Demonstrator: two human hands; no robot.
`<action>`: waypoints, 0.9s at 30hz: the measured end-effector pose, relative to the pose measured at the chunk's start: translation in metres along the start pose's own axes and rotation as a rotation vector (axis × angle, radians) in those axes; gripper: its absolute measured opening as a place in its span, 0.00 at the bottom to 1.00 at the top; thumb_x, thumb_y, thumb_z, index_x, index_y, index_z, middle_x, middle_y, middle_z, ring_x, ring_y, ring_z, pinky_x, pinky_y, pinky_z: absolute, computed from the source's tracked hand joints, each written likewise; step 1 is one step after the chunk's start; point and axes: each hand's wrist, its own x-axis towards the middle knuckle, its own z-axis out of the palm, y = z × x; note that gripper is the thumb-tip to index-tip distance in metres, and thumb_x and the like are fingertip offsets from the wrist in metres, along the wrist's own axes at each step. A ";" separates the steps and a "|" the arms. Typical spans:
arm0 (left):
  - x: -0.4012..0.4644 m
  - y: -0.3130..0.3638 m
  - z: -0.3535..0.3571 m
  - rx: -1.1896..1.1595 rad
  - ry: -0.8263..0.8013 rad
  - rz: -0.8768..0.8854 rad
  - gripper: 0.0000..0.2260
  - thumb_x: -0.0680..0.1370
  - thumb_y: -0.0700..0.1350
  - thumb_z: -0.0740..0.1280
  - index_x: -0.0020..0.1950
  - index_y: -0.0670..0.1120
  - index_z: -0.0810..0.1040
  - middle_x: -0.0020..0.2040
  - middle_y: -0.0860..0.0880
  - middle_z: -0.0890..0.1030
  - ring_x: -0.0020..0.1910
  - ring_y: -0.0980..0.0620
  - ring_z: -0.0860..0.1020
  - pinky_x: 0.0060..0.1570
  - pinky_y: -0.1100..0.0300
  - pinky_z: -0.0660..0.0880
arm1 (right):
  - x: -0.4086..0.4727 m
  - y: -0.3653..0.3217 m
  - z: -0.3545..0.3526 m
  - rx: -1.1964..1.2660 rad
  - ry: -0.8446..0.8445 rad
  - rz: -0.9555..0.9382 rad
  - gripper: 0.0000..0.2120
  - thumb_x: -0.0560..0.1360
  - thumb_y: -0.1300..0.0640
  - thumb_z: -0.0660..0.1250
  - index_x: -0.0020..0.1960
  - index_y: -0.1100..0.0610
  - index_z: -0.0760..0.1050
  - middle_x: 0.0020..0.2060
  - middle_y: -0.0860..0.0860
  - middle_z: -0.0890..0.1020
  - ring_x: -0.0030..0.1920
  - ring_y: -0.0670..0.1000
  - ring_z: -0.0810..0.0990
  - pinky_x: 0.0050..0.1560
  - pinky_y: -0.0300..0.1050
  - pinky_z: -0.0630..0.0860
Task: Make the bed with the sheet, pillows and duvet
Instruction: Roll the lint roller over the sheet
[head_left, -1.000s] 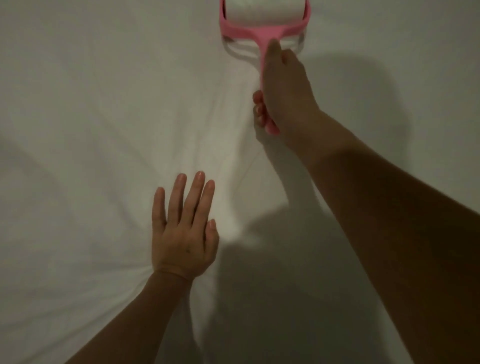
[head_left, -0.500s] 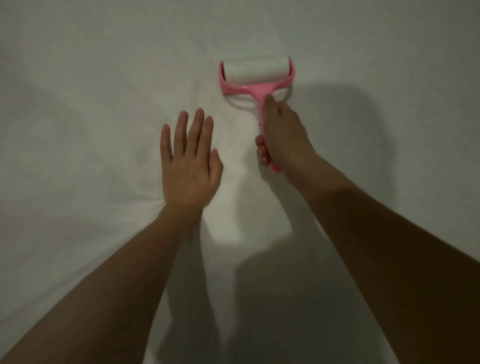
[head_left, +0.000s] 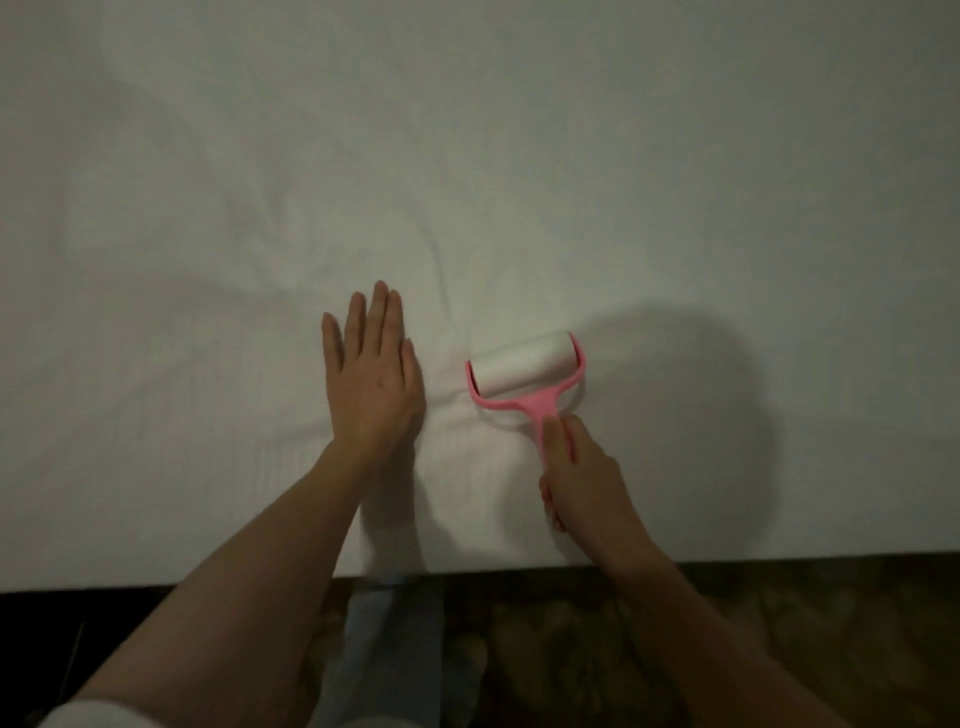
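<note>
I saw my left hand (head_left: 370, 382) lying flat on the white sheet (head_left: 519, 171), fingers straight and close together, palm down. My right hand (head_left: 582, 480) gripped the pink handle of a lint roller (head_left: 524, 371), fingers curled round it, its white roll resting on the sheet just beside the left hand. The sheet covered the bed to its near edge, lightly creased.

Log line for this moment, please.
left hand flat on sheet | right hand grips lint roller | roller on sheet
</note>
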 end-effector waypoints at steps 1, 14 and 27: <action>-0.013 0.001 0.001 0.001 -0.008 0.002 0.24 0.81 0.47 0.49 0.77 0.43 0.57 0.77 0.46 0.58 0.77 0.46 0.54 0.75 0.46 0.44 | -0.011 0.012 0.002 0.015 -0.007 0.016 0.15 0.80 0.41 0.50 0.39 0.44 0.67 0.36 0.52 0.77 0.40 0.58 0.78 0.47 0.54 0.76; -0.032 0.001 0.002 -0.024 -0.012 0.021 0.23 0.82 0.47 0.49 0.77 0.44 0.58 0.77 0.47 0.58 0.77 0.48 0.53 0.75 0.47 0.46 | -0.071 0.069 0.011 0.050 0.090 0.138 0.12 0.76 0.38 0.52 0.41 0.43 0.69 0.36 0.50 0.79 0.37 0.51 0.77 0.43 0.49 0.74; 0.151 -0.027 -0.005 0.030 0.122 -0.084 0.22 0.82 0.46 0.52 0.76 0.45 0.61 0.76 0.48 0.61 0.76 0.50 0.57 0.75 0.47 0.49 | 0.184 -0.151 0.017 0.026 0.129 -0.094 0.13 0.77 0.38 0.51 0.39 0.43 0.65 0.37 0.48 0.73 0.40 0.60 0.76 0.43 0.55 0.72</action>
